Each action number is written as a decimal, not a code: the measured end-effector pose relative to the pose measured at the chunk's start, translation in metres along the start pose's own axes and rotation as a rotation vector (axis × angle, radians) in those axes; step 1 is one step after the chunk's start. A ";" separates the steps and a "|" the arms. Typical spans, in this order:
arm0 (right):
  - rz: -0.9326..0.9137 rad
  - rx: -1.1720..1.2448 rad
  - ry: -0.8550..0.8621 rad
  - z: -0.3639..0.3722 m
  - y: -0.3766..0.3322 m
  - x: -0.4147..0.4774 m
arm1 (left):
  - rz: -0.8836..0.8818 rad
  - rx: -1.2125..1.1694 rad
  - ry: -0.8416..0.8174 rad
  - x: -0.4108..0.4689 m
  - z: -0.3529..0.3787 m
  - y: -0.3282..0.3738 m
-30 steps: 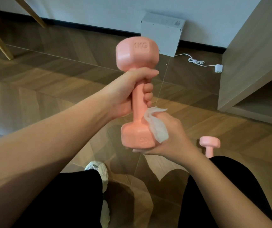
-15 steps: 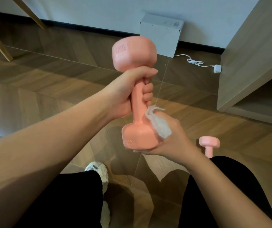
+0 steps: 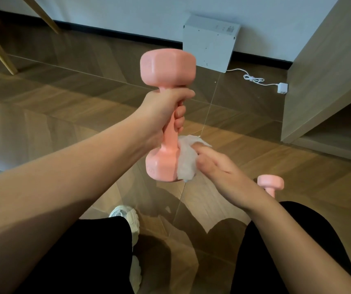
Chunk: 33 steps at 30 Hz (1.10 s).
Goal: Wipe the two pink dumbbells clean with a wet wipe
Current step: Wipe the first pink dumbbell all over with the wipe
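Two pink dumbbells are in play, and only one is in your hands: the held dumbbell (image 3: 168, 117) stands nearly upright in the middle of the head view, its long axis running from about 12 o'clock at the top head down to 6 o'clock at the bottom head, leaning only slightly. Your left hand (image 3: 164, 111) is wrapped closed around the handle just under the upper head, so that hand carries the weight. Your right hand (image 3: 217, 166) sits at roughly 4 o'clock from the handle, fingers fairly flat and pressing the wet wipe (image 3: 188, 158) against the right-facing side of the lower head; the wipe touches both the head and the base of the handle. That makes the right hand the nearer one to the surface being cleaned, and the move ahead turns on that: as I judge it, you either turn the handle in your left hand to bring an unwiped face round to the wipe, or carry the wipe round the head. The second dumbbell (image 3: 270, 184) stands on end on the floor (image 3: 64, 107) at about 4 o'clock, beyond your right wrist and partly hidden by it, well apart from the held one and seemingly waiting its turn.
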State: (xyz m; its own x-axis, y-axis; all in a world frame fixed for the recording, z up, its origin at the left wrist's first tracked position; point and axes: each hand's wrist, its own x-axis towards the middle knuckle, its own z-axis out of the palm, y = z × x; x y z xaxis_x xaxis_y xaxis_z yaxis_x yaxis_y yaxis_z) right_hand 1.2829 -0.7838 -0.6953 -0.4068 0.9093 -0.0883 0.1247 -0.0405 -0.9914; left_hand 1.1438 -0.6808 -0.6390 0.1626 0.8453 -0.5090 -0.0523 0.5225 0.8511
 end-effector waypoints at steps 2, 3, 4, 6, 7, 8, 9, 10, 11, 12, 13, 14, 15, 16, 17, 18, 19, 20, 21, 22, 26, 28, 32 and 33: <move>-0.003 0.070 0.117 0.002 -0.001 0.004 | 0.008 0.004 -0.023 -0.001 0.003 0.000; 0.000 0.092 0.134 0.001 0.000 0.005 | 0.008 -0.003 -0.039 -0.002 0.004 0.000; 0.001 0.093 0.125 -0.002 0.001 0.005 | 0.008 -0.009 -0.056 -0.002 0.005 0.001; -0.009 0.042 0.081 -0.007 0.002 0.004 | 0.005 -0.012 -0.092 -0.003 0.005 0.003; -0.016 0.014 0.062 -0.008 0.002 0.004 | 0.004 -0.011 -0.112 -0.003 0.004 0.004; -0.014 -0.005 0.050 -0.010 0.002 0.004 | 0.004 -0.008 -0.133 -0.004 0.003 0.004; -0.010 -0.030 0.041 -0.011 0.003 0.003 | 0.004 -0.002 -0.156 -0.005 0.003 0.005; -0.012 -0.067 0.030 -0.013 0.003 0.003 | 0.004 0.006 -0.177 -0.005 0.003 0.005; -0.018 -0.115 0.019 -0.014 0.004 0.002 | -0.001 0.014 -0.195 -0.006 0.003 0.005; -0.025 -0.165 0.005 -0.014 0.004 0.002 | -0.010 0.023 -0.209 -0.006 0.004 0.004; -0.029 -0.219 -0.007 -0.014 0.005 0.001 | -0.020 0.034 -0.218 -0.006 0.005 0.004; -0.032 -0.277 -0.017 -0.013 0.004 0.001 | -0.031 0.045 -0.223 -0.007 0.006 0.003; -0.037 -0.335 -0.025 -0.011 0.004 0.001 | -0.041 0.055 -0.223 -0.007 0.007 0.003; -0.041 -0.383 -0.028 -0.009 0.005 0.002 | -0.048 0.062 -0.220 -0.007 0.008 0.002; -0.041 -0.415 -0.023 -0.007 0.006 0.003 | -0.051 0.067 -0.214 -0.007 0.009 0.001; -0.038 -0.437 -0.010 -0.005 0.007 0.004 | -0.052 0.069 -0.208 -0.007 0.009 0.001; -0.041 -0.450 0.008 -0.003 0.008 0.004 | -0.051 0.068 -0.204 -0.007 0.010 0.001; -0.054 -0.459 0.025 -0.002 0.009 0.005 | -0.049 0.062 -0.204 -0.008 0.010 0.001; -0.074 -0.465 0.042 -0.001 0.009 0.005 | -0.047 0.052 -0.210 -0.009 0.010 0.002; -0.097 -0.467 0.061 0.000 0.010 0.005 | -0.042 0.039 -0.222 -0.009 0.011 0.003; -0.197 -0.523 0.156 0.003 0.012 0.004 | -0.041 -0.007 -0.316 -0.012 0.009 0.006; -0.244 -0.630 0.229 0.003 0.010 0.004 | -0.050 -0.006 -0.303 -0.012 0.010 0.006; -0.316 -0.840 0.364 0.009 0.011 0.003 | -0.006 0.114 -0.084 -0.010 0.018 0.003; -0.322 -0.867 0.365 0.011 0.012 0.003 | -0.009 0.153 -0.048 -0.009 0.019 0.002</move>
State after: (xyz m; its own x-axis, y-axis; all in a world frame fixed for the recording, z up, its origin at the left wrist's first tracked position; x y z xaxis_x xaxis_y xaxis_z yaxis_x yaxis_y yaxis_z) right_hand 1.2733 -0.7860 -0.7087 -0.2521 0.9014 0.3521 0.7348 0.4151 -0.5365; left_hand 1.1607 -0.6898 -0.6304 0.2090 0.8326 -0.5129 0.0990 0.5037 0.8582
